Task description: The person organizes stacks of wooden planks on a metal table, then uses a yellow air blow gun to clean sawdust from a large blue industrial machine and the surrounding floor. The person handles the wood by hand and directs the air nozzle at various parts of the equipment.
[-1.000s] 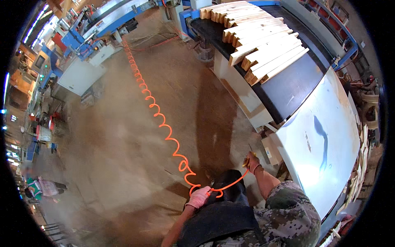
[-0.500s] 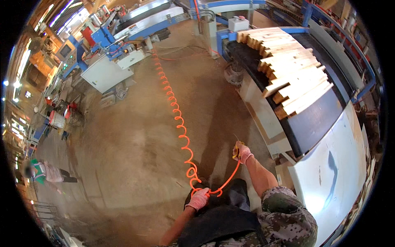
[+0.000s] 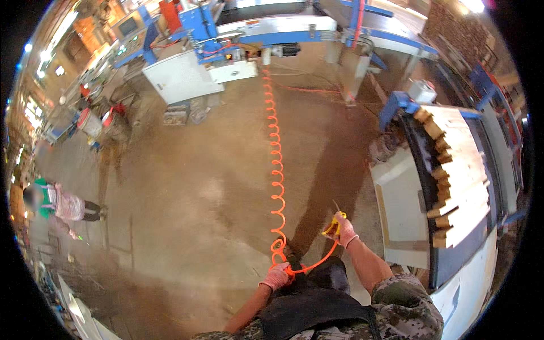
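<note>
One left hand (image 3: 276, 275), fingers curled tight, is clasping loops of the orange hose (image 3: 277, 198); the right hand (image 3: 347, 232) is gripping the yellow air gun (image 3: 337, 229) above the floor (image 3: 192, 187). The hose is already reaching the machine (image 3: 317, 37); boards (image 3: 462, 164) are lying untouched on the desk (image 3: 450, 269).

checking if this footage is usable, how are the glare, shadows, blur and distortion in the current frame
Head view: glare washes out the wooden planks; a long dark shadow lies on the floor near the right hand; the lower left looks smeared, while the orange hose reads clearly. Also in the head view, the edge of the black table curves.
</note>
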`<state>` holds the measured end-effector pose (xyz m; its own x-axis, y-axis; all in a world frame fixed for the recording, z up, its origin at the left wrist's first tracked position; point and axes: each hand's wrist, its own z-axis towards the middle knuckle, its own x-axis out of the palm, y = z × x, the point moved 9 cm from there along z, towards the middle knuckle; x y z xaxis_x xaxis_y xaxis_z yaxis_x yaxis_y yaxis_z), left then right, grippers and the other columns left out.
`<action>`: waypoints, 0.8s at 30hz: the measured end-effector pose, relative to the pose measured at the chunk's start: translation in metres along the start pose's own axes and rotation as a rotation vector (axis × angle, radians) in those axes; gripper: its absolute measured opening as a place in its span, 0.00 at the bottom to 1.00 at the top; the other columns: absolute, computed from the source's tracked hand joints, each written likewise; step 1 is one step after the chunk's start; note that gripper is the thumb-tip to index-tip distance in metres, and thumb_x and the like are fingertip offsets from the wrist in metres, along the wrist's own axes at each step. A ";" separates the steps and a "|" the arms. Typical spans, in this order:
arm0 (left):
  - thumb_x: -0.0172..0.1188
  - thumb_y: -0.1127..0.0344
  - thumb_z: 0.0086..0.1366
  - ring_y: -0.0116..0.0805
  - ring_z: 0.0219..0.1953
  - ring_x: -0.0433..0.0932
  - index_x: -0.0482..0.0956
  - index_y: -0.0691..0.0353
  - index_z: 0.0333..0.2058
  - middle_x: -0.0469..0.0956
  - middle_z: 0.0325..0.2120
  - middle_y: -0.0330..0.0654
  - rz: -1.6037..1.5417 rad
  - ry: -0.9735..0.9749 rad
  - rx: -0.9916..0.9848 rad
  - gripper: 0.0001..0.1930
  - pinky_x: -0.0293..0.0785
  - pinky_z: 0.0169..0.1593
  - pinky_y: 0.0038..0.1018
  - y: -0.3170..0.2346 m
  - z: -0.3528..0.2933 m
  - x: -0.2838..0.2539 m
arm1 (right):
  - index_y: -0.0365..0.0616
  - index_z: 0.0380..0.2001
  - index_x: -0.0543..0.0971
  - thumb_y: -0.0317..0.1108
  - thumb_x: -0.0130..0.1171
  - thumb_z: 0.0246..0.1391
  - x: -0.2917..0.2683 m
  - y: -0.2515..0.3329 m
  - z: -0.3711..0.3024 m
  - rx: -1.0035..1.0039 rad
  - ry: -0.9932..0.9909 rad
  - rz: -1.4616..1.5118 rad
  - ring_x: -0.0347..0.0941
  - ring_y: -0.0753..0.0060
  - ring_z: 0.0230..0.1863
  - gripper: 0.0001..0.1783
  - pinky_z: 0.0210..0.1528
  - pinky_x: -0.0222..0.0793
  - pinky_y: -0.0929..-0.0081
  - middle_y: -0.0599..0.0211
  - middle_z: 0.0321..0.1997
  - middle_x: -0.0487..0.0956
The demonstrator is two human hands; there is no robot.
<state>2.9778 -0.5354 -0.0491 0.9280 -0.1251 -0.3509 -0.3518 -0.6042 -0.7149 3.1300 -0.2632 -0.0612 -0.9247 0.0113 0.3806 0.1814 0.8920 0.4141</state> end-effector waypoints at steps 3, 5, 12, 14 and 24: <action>0.62 0.62 0.67 0.48 0.41 0.82 0.82 0.57 0.48 0.84 0.38 0.52 0.227 0.050 0.002 0.13 0.78 0.48 0.39 0.040 0.004 -0.012 | 0.40 0.50 0.70 0.45 0.55 0.69 0.115 -0.033 0.023 0.136 0.299 -0.141 0.79 0.48 0.41 0.19 0.50 0.80 0.45 0.50 0.34 0.78; 0.60 0.61 0.70 0.47 0.45 0.82 0.82 0.57 0.49 0.84 0.42 0.52 0.020 0.071 -0.129 0.13 0.77 0.51 0.38 0.066 0.000 -0.023 | 0.43 0.42 0.74 0.47 0.58 0.67 0.215 -0.066 0.010 0.257 0.437 -0.487 0.79 0.59 0.34 0.17 0.38 0.81 0.58 0.59 0.32 0.78; 0.56 0.59 0.71 0.45 0.47 0.82 0.82 0.60 0.49 0.84 0.46 0.50 -0.608 -0.204 -0.012 0.15 0.76 0.54 0.38 0.106 0.012 -0.045 | 0.39 0.48 0.80 0.52 0.57 0.61 0.450 -0.165 0.039 -0.223 0.752 -2.036 0.82 0.47 0.42 0.26 0.45 0.74 0.50 0.48 0.40 0.85; 0.58 0.60 0.70 0.49 0.46 0.82 0.82 0.60 0.48 0.85 0.43 0.50 -0.494 -0.274 -0.026 0.14 0.77 0.52 0.41 0.085 0.010 -0.084 | 0.39 0.50 0.80 0.54 0.57 0.61 0.475 -0.157 0.070 -0.236 0.634 -2.064 0.82 0.44 0.47 0.28 0.50 0.75 0.49 0.47 0.44 0.85; 0.56 0.55 0.70 0.59 0.42 0.82 0.81 0.59 0.44 0.83 0.36 0.56 -0.030 -0.382 -0.136 0.15 0.79 0.47 0.47 0.022 0.105 -0.237 | 0.42 0.53 0.80 0.55 0.56 0.61 0.549 0.032 0.231 -0.369 0.293 -2.027 0.79 0.44 0.56 0.29 0.56 0.75 0.52 0.48 0.53 0.83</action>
<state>2.7368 -0.4362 -0.0455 0.8163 0.1803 -0.5487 -0.2817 -0.7051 -0.6507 2.5508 -0.1242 -0.0303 0.2029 -0.7355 -0.6465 -0.7145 -0.5626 0.4158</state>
